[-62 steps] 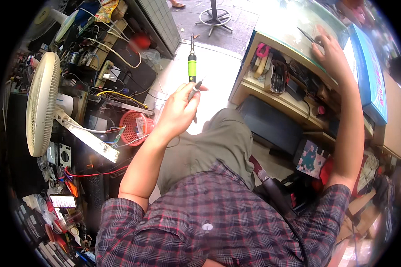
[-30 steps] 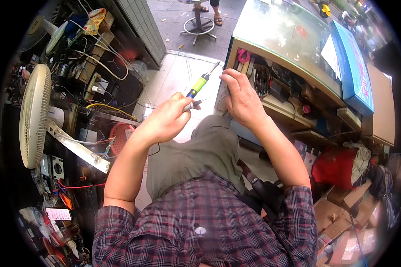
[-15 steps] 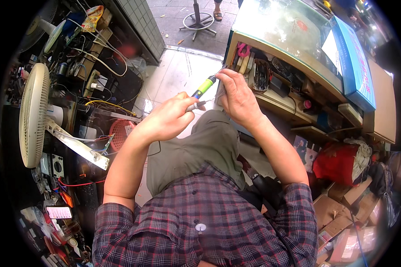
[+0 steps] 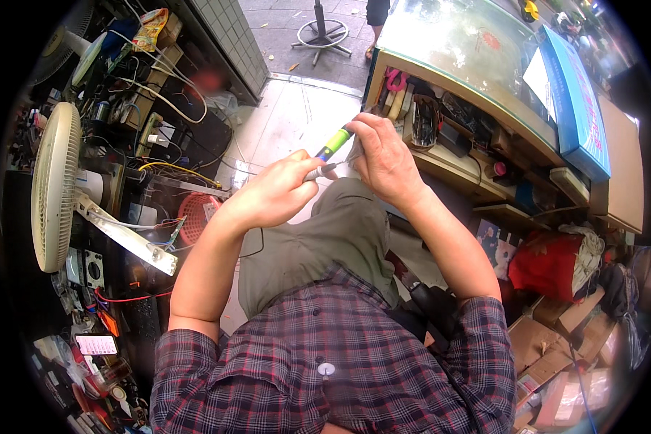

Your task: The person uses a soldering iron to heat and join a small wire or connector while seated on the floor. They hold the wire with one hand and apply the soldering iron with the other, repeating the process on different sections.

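Note:
My left hand (image 4: pixel 278 189) is closed around a pen-shaped green and blue soldering iron (image 4: pixel 335 143), which slants up to the right. The same hand also grips a grey-handled, thin-tipped tool (image 4: pixel 317 173), whose exact kind I cannot make out. A thin dark cord (image 4: pixel 260 244) hangs below that hand. At the iron's upper end, my right hand (image 4: pixel 385 155) pinches the dark front part between thumb and fingers. Those fingers hide the iron's tip. Both hands are held above my knee, in front of the pale tiled floor (image 4: pixel 289 108).
To the left stand a white fan (image 4: pixel 54 188), a pink basket (image 4: pixel 194 217) and cluttered cables. A glass-topped cabinet (image 4: pixel 456 43) with packed shelves is at the right, a blue box (image 4: pixel 575 108) on it. Beyond the doorway are a stool base (image 4: pixel 322 40) and a person's leg (image 4: pixel 376 22).
My right fingers now cover more of the iron's dark front end, and its tip has gone from sight. Outside, the person's leg has shifted right, closer to the cabinet.

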Demonstrator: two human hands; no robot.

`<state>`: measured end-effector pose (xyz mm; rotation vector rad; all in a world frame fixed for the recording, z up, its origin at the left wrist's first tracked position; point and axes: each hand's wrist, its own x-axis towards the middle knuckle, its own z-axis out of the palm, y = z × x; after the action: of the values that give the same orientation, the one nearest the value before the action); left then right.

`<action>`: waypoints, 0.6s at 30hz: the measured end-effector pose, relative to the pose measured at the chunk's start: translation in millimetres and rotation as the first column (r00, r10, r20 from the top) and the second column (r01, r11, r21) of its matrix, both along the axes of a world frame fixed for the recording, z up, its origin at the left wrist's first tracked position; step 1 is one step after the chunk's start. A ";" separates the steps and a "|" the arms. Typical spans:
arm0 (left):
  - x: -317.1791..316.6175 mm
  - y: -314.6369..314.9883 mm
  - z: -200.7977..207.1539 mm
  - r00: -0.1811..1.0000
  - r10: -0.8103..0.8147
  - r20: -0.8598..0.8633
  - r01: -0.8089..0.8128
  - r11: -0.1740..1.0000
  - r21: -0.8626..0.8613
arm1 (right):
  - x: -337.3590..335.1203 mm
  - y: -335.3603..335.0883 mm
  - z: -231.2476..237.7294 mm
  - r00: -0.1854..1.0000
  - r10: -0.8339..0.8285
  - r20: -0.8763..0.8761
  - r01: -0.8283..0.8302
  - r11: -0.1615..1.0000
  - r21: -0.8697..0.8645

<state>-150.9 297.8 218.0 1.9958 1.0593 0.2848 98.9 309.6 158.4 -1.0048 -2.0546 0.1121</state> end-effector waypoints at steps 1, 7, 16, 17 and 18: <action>1.3 1.7 1.5 1.000 0.002 0.003 -0.002 1.000 -0.017 | 0.7 1.4 0.7 1.000 0.000 0.004 0.000 1.000 0.003; 7.5 8.6 23.6 0.997 0.022 0.073 -0.011 0.989 -0.147 | 7.6 11.3 15.5 1.000 0.010 0.018 -0.011 0.999 0.052; 24.8 7.8 185.6 0.980 0.108 0.167 -0.022 0.894 -0.447 | 24.2 23.5 164.1 0.996 0.086 0.011 -0.086 0.987 0.136; 21.2 10.0 200.7 0.969 0.125 0.213 -0.010 0.881 -0.474 | 25.1 25.5 186.3 0.996 0.083 0.008 -0.084 0.986 0.147; 17.2 11.8 217.4 0.956 0.145 0.257 0.003 0.866 -0.500 | 25.8 27.0 208.0 0.997 0.082 0.004 -0.082 0.984 0.158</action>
<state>-133.6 309.6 435.4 1.4047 0.9083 0.2959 124.6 336.6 366.4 -0.8223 -2.0677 -0.0074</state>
